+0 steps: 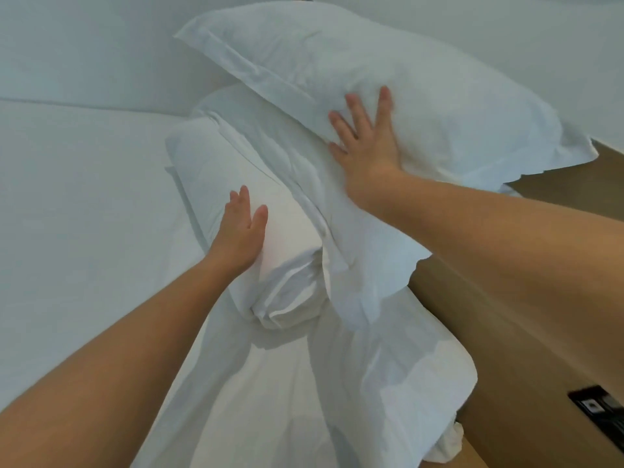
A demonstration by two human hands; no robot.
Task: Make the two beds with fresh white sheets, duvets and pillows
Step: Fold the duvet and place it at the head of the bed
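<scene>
A plump white pillow (388, 82) with a flanged edge lies tilted on top of a second white pillow (304, 184) at the head of the bed. My right hand (363, 143) presses flat against the top pillow's near side, fingers spread. In front of the pillows lies a rolled white bundle of bedding (236, 197), its twisted end pointing toward me. My left hand (241, 231) rests flat on the side of that roll, fingers straight. A white sheet (67, 231) covers the mattress to the left.
A wooden headboard surface (506, 332) runs along the right side, with a black switch panel (597, 410) set into it low at the right. A white wall (84, 45) stands behind the bed. More white bedding (304, 400) lies crumpled below the roll.
</scene>
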